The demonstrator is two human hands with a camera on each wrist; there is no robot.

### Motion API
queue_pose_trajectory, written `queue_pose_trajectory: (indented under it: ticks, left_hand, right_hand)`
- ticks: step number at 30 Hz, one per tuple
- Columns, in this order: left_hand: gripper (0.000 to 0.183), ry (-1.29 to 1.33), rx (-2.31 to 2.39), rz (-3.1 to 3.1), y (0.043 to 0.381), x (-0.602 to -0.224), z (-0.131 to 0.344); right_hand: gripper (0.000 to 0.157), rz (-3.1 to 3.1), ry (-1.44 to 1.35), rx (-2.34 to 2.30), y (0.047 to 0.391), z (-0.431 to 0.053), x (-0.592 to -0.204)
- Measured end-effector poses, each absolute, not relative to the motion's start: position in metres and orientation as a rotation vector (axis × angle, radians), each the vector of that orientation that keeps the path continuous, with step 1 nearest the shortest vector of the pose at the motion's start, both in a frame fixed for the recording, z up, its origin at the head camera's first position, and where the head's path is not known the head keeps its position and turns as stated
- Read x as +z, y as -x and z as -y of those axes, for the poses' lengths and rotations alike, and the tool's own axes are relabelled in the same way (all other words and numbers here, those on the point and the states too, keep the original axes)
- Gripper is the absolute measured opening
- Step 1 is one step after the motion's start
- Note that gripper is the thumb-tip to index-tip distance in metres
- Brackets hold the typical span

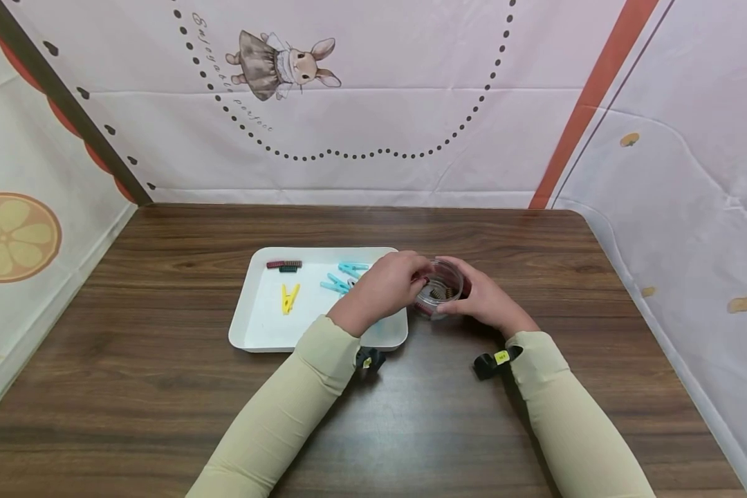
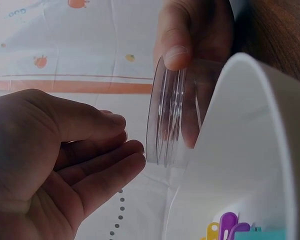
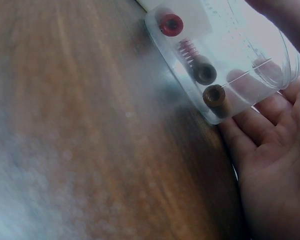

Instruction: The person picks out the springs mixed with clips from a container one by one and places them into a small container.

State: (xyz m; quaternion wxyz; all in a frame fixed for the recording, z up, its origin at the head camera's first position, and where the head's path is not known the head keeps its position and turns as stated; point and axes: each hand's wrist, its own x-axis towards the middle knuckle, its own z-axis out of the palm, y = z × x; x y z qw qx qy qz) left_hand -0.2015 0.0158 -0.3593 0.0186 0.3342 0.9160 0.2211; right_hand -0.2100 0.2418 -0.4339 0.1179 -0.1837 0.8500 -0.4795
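Note:
My right hand [image 1: 487, 299] grips a clear round plastic jar [image 1: 437, 312] at the tray's right side, thumb and fingers curled about its wall. Inside, near the base, lie several small coil springs, among them a red spring [image 3: 171, 24], a dark spring [image 3: 205, 73] and a brown spring [image 3: 214, 95]. Over the jar's mouth is my left hand [image 1: 386, 283], thumb and finger pinching a small dark red spring [image 1: 425, 281]. In the left wrist view that spring is hidden behind the thumb, and the fingertips [image 2: 135, 147] sit close to the jar's rim.
A white tray [image 1: 249, 326] stands on the wooden table [image 1: 162, 387]. It holds dark red, brown and dark green springs [image 1: 288, 269] at the back left, a yellow clothespin [image 1: 289, 299], light blue clothespins [image 1: 335, 283] and a purple clothespin [image 2: 228, 224]. Printed cloth hangs behind.

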Motion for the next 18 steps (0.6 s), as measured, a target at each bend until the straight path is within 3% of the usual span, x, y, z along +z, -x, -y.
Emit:
queue_pose_trajectory:
  ticks: [18]
  left_hand:
    - [0.021, -1.028, 0.743, -2.846, 0.2007, -0.3545, -0.0050]
  right_hand:
    - [0.086, -2.497, 0.529, -1.378, 0.2095, -0.2430, -0.4331]
